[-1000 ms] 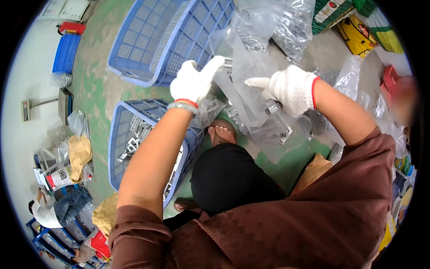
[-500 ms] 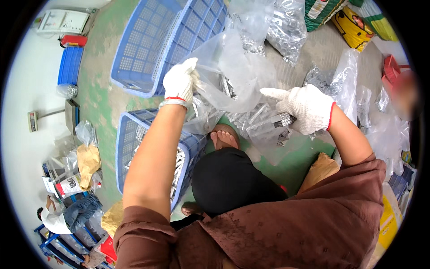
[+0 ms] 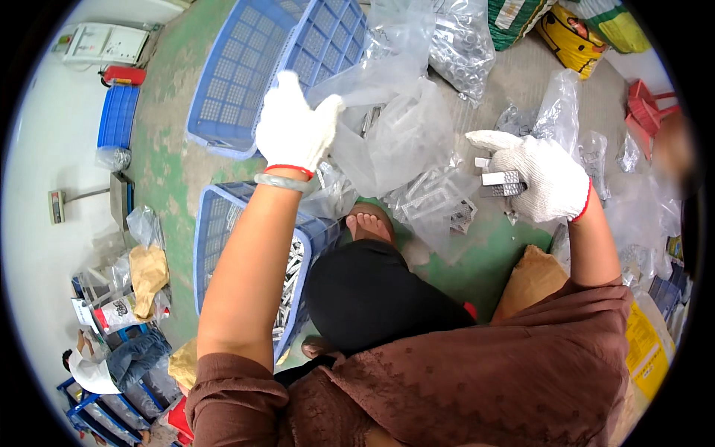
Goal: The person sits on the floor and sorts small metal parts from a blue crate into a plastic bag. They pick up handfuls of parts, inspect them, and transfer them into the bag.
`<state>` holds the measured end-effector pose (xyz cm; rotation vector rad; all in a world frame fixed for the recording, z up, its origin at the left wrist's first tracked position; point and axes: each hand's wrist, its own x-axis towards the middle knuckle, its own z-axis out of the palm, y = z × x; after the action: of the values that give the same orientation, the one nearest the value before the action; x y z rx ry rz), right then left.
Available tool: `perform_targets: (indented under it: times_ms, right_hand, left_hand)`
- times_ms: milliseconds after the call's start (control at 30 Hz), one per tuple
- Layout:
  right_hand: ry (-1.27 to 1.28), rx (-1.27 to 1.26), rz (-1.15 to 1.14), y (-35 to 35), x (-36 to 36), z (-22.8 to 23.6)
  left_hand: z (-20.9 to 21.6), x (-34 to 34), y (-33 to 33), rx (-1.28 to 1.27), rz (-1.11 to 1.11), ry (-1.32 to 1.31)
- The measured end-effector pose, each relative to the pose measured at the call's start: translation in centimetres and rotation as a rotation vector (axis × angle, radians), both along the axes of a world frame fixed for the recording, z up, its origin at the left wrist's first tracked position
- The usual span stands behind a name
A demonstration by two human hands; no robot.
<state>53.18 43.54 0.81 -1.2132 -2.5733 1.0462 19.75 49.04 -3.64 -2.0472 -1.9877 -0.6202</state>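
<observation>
My left hand [image 3: 298, 130], in a white knit glove with a red cuff, is raised beside a large clear plastic bag [image 3: 410, 138]. Its fingers point up, the thumb stands apart, and I see nothing in its grip. Across from it, my gloved right hand [image 3: 540, 179] has its lower fingers curled round small silvery metal pieces [image 3: 500, 183], with one finger stretched toward the bag. Under the hands, more flat metal pieces [image 3: 439, 197] lie in clear plastic near my foot. Below my left forearm stands a blue basket [image 3: 320, 242] holding many such pieces.
A larger blue basket [image 3: 242, 74] stands at the far left. Beyond the bag sits a plastic bag of shiny metal parts [image 3: 463, 52]. Yellow sacks [image 3: 570, 37] and a red stool [image 3: 646, 108] are at the far right. A brown paper bag [image 3: 530, 281] lies near my right elbow.
My left hand has let go of the bag's edge and opened, moving slightly left. My right hand has moved right, away from the bag, turning with the metal pieces still in it.
</observation>
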Motion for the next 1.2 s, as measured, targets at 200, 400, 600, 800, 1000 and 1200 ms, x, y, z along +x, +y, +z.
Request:
perform_targets:
  times_ms: [200, 400, 600, 800, 1000, 1200]
  right_hand:
    - [-0.037, -0.01, 0.006, -1.4, 0.0, -0.7]
    - [0.005, -0.07, -0.031, -3.4, 1.5, -0.9]
    - [0.104, -0.018, -0.119, -5.9, 4.2, -1.3]
    - [0.689, -0.667, -0.495, -8.6, 6.3, -1.6]
    - [0.923, -0.345, -0.587, -8.6, 5.4, 0.3]
    - [1.226, -0.37, -0.541, -7.4, -2.2, 5.5]
  left_hand:
    - [5.3, 5.8, -0.6, -0.633, -0.285, 0.328]
    - [-1.8, 5.4, -2.3, -0.763, -0.255, 0.327]
    - [-2.5, 7.9, -1.9, -0.698, -0.789, 0.207]
    - [-0.9, 13.6, -8.2, -0.491, -0.959, 0.185]
    - [7.0, 10.0, -10.7, -0.367, -0.793, 0.233]
    - [13.5, -0.3, -16.7, -0.371, -0.272, -0.148]
